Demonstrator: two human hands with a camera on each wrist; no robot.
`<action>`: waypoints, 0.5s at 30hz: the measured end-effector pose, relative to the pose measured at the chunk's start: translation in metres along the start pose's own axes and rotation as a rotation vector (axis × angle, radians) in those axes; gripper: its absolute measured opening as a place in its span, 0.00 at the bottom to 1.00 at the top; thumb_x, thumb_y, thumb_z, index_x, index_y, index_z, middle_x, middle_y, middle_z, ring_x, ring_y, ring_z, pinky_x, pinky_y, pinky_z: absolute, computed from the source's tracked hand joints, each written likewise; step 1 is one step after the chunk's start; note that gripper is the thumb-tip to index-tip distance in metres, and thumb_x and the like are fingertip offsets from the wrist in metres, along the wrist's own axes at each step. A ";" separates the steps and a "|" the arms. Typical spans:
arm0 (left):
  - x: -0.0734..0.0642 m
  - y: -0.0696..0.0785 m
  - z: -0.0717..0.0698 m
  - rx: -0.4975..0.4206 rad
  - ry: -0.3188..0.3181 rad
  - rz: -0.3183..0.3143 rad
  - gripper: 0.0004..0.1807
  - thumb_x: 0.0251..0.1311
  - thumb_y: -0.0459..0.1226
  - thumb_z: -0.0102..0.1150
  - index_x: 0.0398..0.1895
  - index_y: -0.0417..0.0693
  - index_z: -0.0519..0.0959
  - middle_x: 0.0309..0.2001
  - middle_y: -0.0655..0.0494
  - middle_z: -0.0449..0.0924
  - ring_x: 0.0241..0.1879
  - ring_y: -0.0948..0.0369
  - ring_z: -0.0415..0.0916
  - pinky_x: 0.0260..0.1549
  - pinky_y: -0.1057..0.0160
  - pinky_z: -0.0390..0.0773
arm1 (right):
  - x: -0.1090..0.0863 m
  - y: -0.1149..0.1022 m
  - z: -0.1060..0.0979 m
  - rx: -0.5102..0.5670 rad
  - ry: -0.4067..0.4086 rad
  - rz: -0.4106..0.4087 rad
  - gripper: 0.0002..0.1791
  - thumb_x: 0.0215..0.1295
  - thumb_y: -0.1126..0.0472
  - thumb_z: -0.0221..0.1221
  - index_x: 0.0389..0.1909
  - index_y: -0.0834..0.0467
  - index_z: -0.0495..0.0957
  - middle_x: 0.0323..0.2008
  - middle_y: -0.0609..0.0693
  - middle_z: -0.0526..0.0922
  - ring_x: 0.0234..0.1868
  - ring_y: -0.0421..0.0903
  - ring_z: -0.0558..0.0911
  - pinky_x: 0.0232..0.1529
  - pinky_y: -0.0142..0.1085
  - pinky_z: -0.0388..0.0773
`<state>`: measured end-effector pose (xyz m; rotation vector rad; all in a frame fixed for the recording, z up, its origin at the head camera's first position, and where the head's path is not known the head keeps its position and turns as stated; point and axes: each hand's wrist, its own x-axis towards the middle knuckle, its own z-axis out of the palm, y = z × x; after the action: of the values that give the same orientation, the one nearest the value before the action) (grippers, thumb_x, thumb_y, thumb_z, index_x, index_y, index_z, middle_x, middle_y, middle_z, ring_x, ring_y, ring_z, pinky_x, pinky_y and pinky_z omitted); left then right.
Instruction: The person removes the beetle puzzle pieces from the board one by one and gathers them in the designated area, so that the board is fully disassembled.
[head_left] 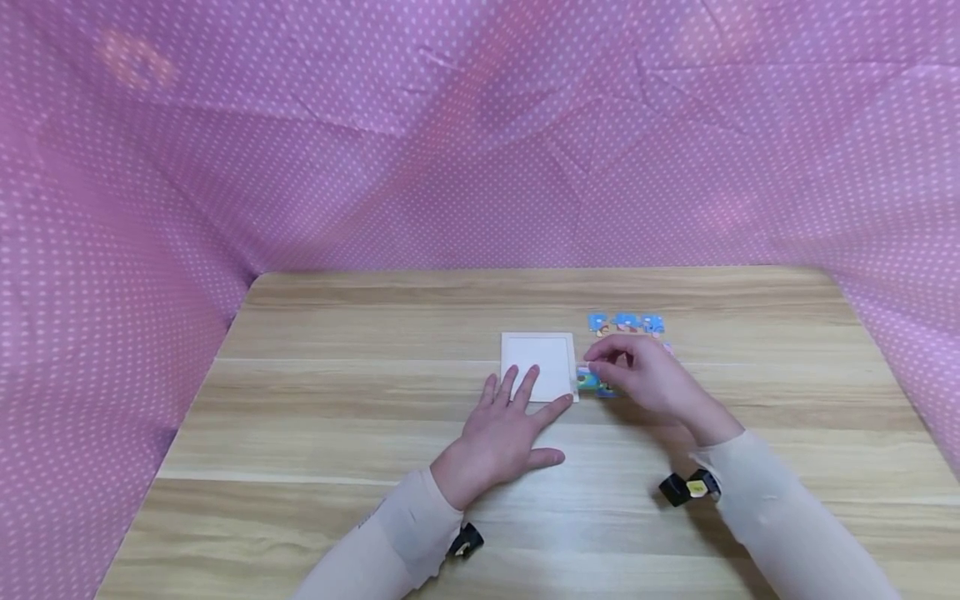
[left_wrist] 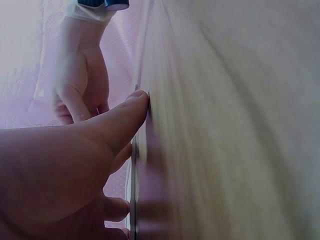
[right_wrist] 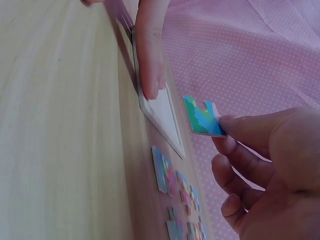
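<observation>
A white square puzzle tray [head_left: 542, 353] with a raised rim lies flat on the table. My left hand [head_left: 501, 437] rests on its lower part with fingers spread and straight; in the right wrist view a finger [right_wrist: 150, 65] presses on the tray's near corner. Just right of the tray, my right hand [head_left: 651, 377] pinches a jigsaw piece [right_wrist: 204, 120] between thumb and forefinger. The piece is green and blue, tilted, and held above the table. In the left wrist view, the left thumb [left_wrist: 125, 117] partly covers the scene, and the piece is hidden.
Several loose jigsaw pieces [head_left: 626, 321] lie right of the tray, some partly hidden under the right hand. More of them [right_wrist: 162, 172] show in the right wrist view. Wood-grain table [head_left: 360, 400] surrounds the tray; a pink dotted cloth [head_left: 480, 167] hangs behind and at the sides.
</observation>
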<state>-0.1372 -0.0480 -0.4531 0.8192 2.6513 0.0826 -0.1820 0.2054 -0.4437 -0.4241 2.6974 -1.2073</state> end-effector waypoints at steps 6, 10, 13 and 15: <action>0.001 -0.003 -0.001 -0.009 -0.006 -0.002 0.41 0.75 0.68 0.51 0.87 0.80 0.53 0.90 0.45 0.39 0.89 0.39 0.38 0.86 0.36 0.44 | -0.006 0.003 -0.008 0.013 0.002 0.027 0.08 0.75 0.65 0.65 0.50 0.57 0.89 0.42 0.52 0.87 0.38 0.48 0.77 0.37 0.33 0.76; 0.001 -0.004 -0.002 -0.019 -0.008 0.000 0.41 0.75 0.67 0.52 0.87 0.80 0.53 0.90 0.45 0.39 0.89 0.39 0.37 0.85 0.36 0.45 | -0.008 0.005 -0.012 0.014 0.007 0.056 0.08 0.76 0.64 0.65 0.51 0.56 0.89 0.41 0.52 0.85 0.37 0.49 0.76 0.35 0.33 0.75; 0.000 -0.005 -0.002 -0.026 -0.008 0.000 0.41 0.75 0.67 0.52 0.87 0.80 0.53 0.90 0.45 0.39 0.89 0.39 0.37 0.85 0.36 0.46 | -0.010 0.007 -0.015 0.015 0.013 0.062 0.09 0.76 0.63 0.65 0.52 0.56 0.88 0.42 0.52 0.85 0.38 0.48 0.75 0.35 0.33 0.74; 0.000 -0.005 -0.002 -0.032 -0.005 0.002 0.41 0.75 0.67 0.53 0.87 0.79 0.53 0.90 0.45 0.39 0.89 0.39 0.37 0.85 0.36 0.47 | -0.012 0.009 -0.018 0.017 0.020 0.066 0.09 0.76 0.63 0.65 0.52 0.56 0.89 0.44 0.52 0.86 0.37 0.48 0.74 0.35 0.33 0.73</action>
<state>-0.1408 -0.0520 -0.4518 0.8108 2.6371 0.1233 -0.1770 0.2272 -0.4385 -0.3202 2.6927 -1.2220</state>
